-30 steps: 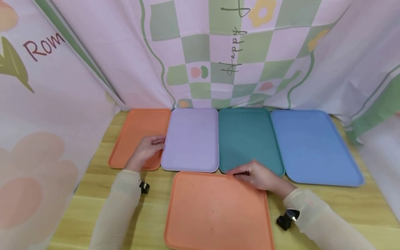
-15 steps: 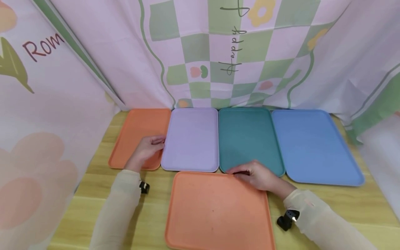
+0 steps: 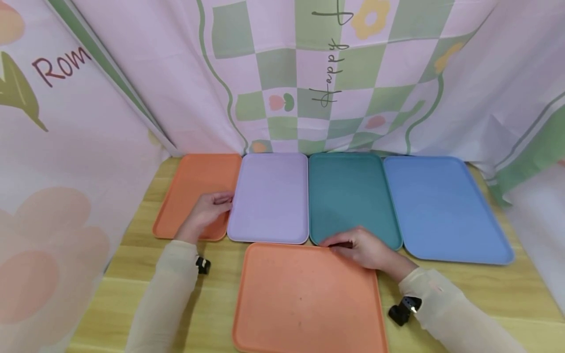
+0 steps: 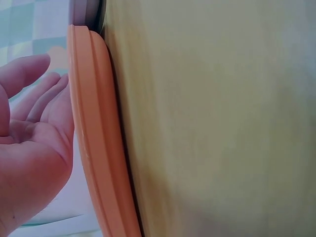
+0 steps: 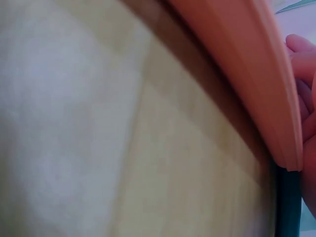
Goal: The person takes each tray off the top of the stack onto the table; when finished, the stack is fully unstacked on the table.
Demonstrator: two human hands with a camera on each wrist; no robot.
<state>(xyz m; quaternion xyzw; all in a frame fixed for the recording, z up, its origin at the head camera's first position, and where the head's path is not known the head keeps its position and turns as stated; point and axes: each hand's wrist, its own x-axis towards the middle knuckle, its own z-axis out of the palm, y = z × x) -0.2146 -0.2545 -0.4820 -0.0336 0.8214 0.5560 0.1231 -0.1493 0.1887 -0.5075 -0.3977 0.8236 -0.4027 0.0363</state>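
Observation:
My left hand [image 3: 205, 211] rests over the small orange tray [image 3: 205, 171], fingers loosely bent and fingertips at the left rim of the lilac tray [image 3: 271, 196]. In the left wrist view that hand [image 4: 34, 128] shows relaxed fingers with nothing between them, beside the orange rim [image 4: 94, 128]. My right hand [image 3: 366, 247] lies over the back right corner of the larger front orange tray [image 3: 304, 299], loosely curled, its fingertips where that tray meets the teal tray [image 3: 348, 196]. Only part of the right hand [image 5: 308, 94] shows past the orange rim [image 5: 247, 74] in the right wrist view.
A blue tray [image 3: 446, 211] ends the back row on the right. All trays lie on a wood-grain table [image 3: 212, 304]. Patterned curtains [image 3: 318, 73] close off the back and both sides. A dark wrist device [image 3: 403, 311] sits on the right sleeve.

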